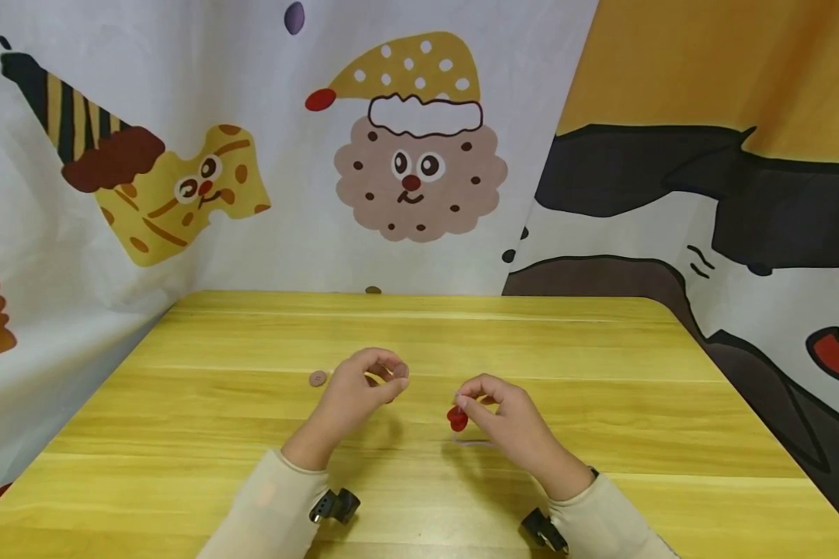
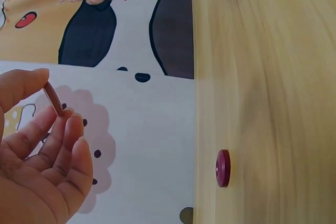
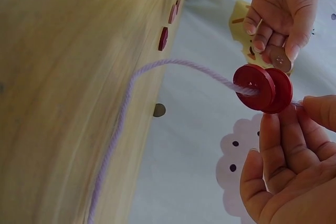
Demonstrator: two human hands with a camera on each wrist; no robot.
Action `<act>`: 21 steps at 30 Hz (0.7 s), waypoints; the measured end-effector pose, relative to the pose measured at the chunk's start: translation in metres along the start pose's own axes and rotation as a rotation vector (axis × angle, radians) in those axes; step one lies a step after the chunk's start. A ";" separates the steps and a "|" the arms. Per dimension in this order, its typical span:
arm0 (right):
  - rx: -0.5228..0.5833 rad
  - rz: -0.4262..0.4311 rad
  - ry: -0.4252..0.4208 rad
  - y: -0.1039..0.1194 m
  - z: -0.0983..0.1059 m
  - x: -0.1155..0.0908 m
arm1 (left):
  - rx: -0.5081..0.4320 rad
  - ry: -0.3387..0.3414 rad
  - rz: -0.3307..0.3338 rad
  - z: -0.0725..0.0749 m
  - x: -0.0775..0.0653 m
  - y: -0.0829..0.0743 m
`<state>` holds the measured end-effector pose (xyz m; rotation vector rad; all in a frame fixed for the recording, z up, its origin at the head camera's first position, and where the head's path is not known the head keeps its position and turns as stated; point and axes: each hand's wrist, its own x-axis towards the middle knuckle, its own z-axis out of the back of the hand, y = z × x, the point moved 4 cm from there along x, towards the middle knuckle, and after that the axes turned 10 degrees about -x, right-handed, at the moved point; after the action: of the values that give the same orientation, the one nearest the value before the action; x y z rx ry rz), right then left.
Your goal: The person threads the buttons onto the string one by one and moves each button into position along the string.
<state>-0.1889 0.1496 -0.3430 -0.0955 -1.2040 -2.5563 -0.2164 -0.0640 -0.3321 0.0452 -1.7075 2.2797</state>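
Threading step, seemingly between pieces

Pinching lilac cord (image 3: 173, 62) near its tip between fingers of right hand (image 1: 510, 423), about 3 o'clock from left hand (image 1: 356, 392); carrying two red buttons (image 3: 265, 80) strung on it. Pinching brown button (image 3: 281, 59) between left fingers, apart from cord. Note loose button (image 1: 318, 378) on table (image 1: 601, 349), just off left hand at 9 o'clock. Apparently mid-threading; likely needing brown button turned square, hole lined up with cord tip.

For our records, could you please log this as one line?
left hand: pinches brown button; right hand: pinches purple string; red buttons: two, on string
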 end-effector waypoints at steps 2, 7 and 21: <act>-0.005 0.005 -0.003 0.000 0.000 0.000 | 0.003 -0.001 -0.011 -0.002 0.000 -0.001; -0.014 0.004 -0.005 0.000 0.000 0.000 | -0.016 0.022 -0.031 -0.009 -0.001 -0.004; 0.003 -0.004 0.003 0.002 0.001 0.000 | -0.057 0.080 -0.049 -0.021 -0.006 -0.011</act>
<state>-0.1880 0.1495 -0.3406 -0.0883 -1.2079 -2.5570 -0.2051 -0.0430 -0.3292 -0.0163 -1.7100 2.1671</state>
